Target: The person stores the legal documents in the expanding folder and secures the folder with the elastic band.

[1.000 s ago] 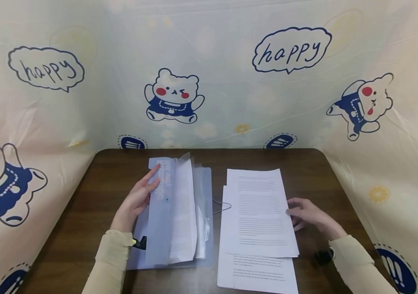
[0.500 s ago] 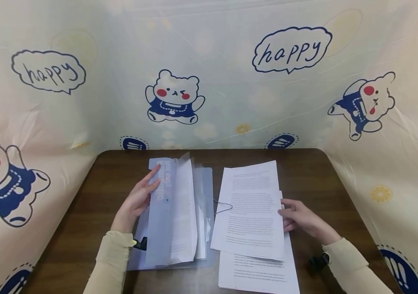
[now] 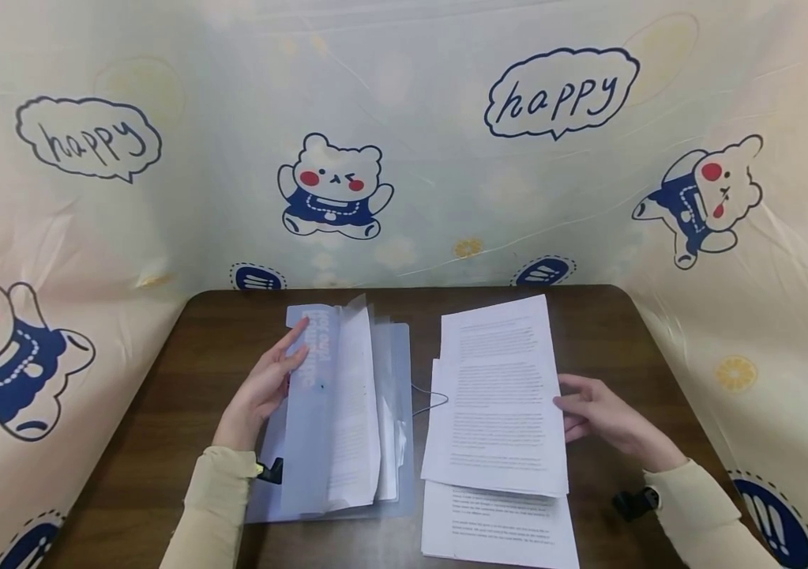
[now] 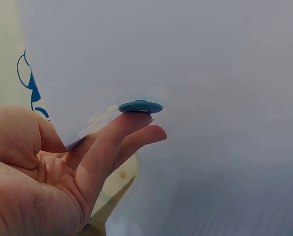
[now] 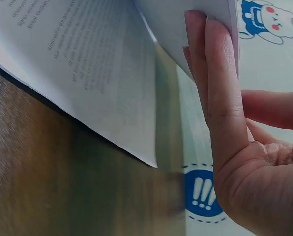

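Note:
In the head view my left hand (image 3: pixel 268 391) grips the left edge of the raised cover of a light blue plastic folder (image 3: pixel 310 458). A round blue button (image 4: pixel 140 107) on the cover sits at its fingertips in the left wrist view. Printed sheets and clear sleeves (image 3: pixel 388 427) show inside the folder. To the right, my right hand (image 3: pixel 606 419) pinches the right edge of a stack of printed papers (image 3: pixel 499 395), thumb on one side and fingers on the other. The held papers overlap another printed stack (image 3: pixel 496 525) lying on the table.
A thin cord loop (image 3: pixel 439 393) reaches from the folder's right edge towards the papers. Everything rests on a dark brown wooden table (image 3: pixel 183 379). A cartoon-printed curtain (image 3: pixel 439 182) encloses the table's back and sides.
The right hand first carried the upper papers left towards the folder, then back right and slightly farther away, tilting them. The left hand and folder stay in place.

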Available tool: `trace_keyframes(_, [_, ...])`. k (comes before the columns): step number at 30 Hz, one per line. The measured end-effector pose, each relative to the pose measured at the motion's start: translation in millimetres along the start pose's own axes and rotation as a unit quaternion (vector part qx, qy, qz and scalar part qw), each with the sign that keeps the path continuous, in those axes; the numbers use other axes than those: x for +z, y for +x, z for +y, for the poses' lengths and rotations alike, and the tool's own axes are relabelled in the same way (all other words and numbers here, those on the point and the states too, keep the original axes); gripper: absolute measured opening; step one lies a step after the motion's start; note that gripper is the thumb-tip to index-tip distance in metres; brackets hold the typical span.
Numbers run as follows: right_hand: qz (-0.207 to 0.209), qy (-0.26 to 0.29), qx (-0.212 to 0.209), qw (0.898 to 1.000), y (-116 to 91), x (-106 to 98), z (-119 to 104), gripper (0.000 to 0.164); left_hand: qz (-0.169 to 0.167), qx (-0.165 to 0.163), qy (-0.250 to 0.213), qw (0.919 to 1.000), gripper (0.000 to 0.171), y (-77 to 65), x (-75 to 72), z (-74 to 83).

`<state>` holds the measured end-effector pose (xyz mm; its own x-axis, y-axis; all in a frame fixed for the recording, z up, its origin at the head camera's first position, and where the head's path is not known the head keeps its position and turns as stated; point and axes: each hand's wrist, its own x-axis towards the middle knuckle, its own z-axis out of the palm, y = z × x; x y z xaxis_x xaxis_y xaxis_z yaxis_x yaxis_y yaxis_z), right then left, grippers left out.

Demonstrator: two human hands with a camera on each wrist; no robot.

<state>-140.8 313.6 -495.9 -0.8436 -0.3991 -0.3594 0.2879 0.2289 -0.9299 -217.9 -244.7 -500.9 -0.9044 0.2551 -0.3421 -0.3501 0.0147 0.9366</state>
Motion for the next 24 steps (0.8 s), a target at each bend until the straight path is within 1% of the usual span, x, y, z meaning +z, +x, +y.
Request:
trace_keyframes(10, [0.014,-0.029,-0.023,0.999,-17,-12,-23,0.066,-0.002,0.003,0.008,1.0,0.067,-1.1,-1.0,0.0])
trace_keyframes(15, [0.002,-0.027,-0.041,0.999,-22,-14,-31,0.065,0.0,0.001,0.009,1.0,0.066,-1.2,-0.5,0.2])
trace_keyframes(24, [-0.014,-0.016,-0.068,0.997,-28,-19,-40,0.064,-0.012,0.007,0.015,0.9998,0.067,-1.3,-0.3,0.8])
